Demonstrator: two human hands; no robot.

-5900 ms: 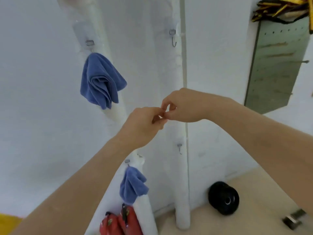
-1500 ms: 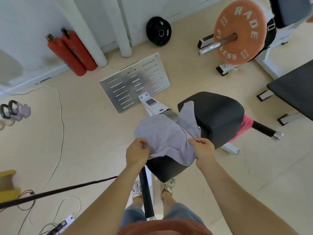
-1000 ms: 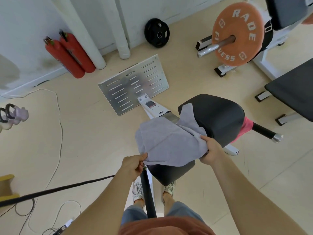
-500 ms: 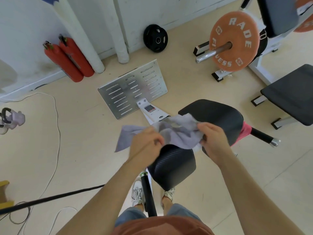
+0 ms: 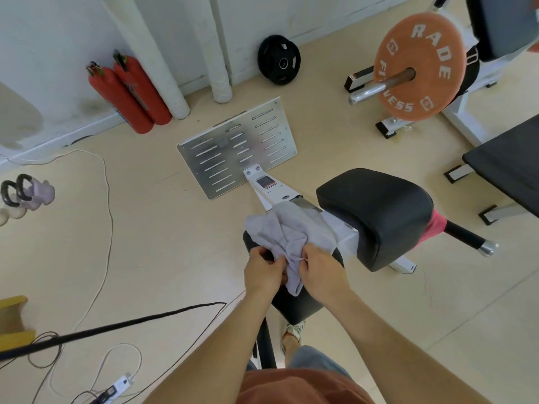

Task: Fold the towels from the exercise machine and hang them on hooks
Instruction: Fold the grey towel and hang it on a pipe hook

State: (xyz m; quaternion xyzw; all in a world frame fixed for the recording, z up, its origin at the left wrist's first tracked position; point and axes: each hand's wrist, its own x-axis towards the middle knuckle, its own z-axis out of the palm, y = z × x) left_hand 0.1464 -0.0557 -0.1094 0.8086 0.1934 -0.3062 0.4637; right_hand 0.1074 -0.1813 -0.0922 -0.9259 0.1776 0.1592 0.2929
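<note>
Both hands work a grey towel [image 5: 291, 231] bunched over the black pad [image 5: 376, 211] of an exercise machine. The left hand [image 5: 264, 272] and right hand [image 5: 320, 272] have their fingers pinched on its crumpled near edge, close together.

- Left hand [image 5: 262, 272] and right hand [image 5: 319, 272] pinch a bunched grey towel [image 5: 288, 237] between their fingers [image 5: 306, 253].
- Black machine pad [image 5: 376, 211] sits just beyond the fingers.

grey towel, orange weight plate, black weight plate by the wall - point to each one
grey towel [image 5: 291, 228]: head view, bunched middle
orange weight plate [image 5: 424, 49]: head view, flat face near its centre
black weight plate [image 5: 278, 60]: head view, centre hub
</note>
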